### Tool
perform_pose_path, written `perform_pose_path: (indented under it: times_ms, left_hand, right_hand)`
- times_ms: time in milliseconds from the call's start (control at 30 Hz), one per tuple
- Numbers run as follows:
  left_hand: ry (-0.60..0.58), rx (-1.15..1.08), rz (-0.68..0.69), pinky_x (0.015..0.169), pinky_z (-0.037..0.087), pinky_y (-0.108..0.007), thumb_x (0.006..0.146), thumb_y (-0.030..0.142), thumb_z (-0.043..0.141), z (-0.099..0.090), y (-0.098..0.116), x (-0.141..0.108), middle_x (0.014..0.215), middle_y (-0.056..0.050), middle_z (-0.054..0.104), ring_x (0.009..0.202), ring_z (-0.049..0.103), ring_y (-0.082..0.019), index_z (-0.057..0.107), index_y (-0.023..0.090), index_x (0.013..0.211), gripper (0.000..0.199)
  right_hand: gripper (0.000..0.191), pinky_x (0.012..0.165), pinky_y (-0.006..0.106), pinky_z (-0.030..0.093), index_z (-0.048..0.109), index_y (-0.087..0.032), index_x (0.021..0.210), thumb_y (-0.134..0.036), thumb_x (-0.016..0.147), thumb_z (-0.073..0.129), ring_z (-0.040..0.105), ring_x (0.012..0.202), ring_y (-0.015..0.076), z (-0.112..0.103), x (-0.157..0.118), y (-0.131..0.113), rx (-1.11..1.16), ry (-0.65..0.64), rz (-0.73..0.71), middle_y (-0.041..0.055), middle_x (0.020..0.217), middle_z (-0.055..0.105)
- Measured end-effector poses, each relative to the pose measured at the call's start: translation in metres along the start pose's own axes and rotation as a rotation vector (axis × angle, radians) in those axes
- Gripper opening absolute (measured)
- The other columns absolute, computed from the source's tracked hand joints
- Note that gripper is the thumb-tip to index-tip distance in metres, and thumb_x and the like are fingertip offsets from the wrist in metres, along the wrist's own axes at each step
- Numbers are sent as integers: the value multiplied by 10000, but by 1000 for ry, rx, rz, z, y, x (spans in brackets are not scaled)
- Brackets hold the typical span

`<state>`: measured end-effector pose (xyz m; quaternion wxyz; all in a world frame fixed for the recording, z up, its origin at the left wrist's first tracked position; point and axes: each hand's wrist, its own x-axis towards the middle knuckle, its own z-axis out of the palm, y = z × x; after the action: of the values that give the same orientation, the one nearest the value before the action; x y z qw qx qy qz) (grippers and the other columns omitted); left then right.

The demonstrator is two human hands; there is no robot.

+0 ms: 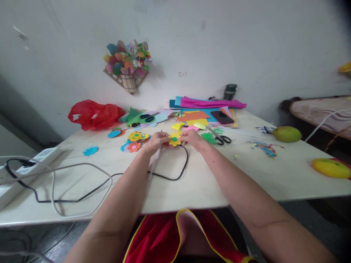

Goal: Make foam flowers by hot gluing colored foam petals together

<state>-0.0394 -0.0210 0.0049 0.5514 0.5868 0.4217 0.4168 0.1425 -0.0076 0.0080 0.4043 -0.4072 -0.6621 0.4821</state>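
Between my two hands, above the white table (203, 186), is a yellow paper flower (174, 139) with a green centre. My left hand (157, 142) pinches its left edge, and my right hand (192, 138) pinches the right edge. A black cable (179, 177) loops up to just under my hands; its end is hidden there. Left of my left hand lies a pile of cut paper flowers, with an orange flower (134, 147) in front and a yellow one (135, 136) behind. Black-handled scissors (222, 139) lie to the right of my right hand, beside green paper scraps (208, 137).
At the back are a red plastic bag (94, 115), second scissors (149, 117), coloured sheets (193, 117) and a phone (222, 117). A power strip (35, 164) with loose cables lies left. Yellow-green fruit (287, 134) sits right. A paper-flower basket (128, 83) hangs on the wall.
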Motion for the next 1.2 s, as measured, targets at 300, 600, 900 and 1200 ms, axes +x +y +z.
perform_pose_path:
  times_ms: [300,600,900,1200]
  left_hand:
    - [-10,-2,-1,525,500,-239,603,301,686,0,1,-2,591,-64,638,529,627,-157,582,98,709,251]
    - [-17,7,-8,521,492,-242,600,286,682,1,0,-2,594,-62,638,523,626,-160,581,97,706,239]
    - [-18,16,-12,525,488,-251,602,284,682,0,0,-2,594,-59,644,523,626,-167,585,100,707,233]
    - [-14,7,-24,510,481,-254,590,279,687,2,1,-2,578,-61,639,503,619,-166,579,102,699,234]
  right_hand:
    - [115,470,207,367,560,-143,513,-215,590,606,535,487,104,-3,-1,-1,25,-33,27,0,484,565]
    - [109,468,210,369,582,-137,511,-209,584,620,541,488,110,-3,1,1,22,-44,22,13,482,579]
    - [101,462,203,370,597,-130,531,-211,583,623,545,490,106,-5,1,3,15,-56,21,18,506,596]
    - [96,444,196,363,600,-134,537,-214,576,635,551,490,107,-6,3,6,19,-74,17,19,520,604]
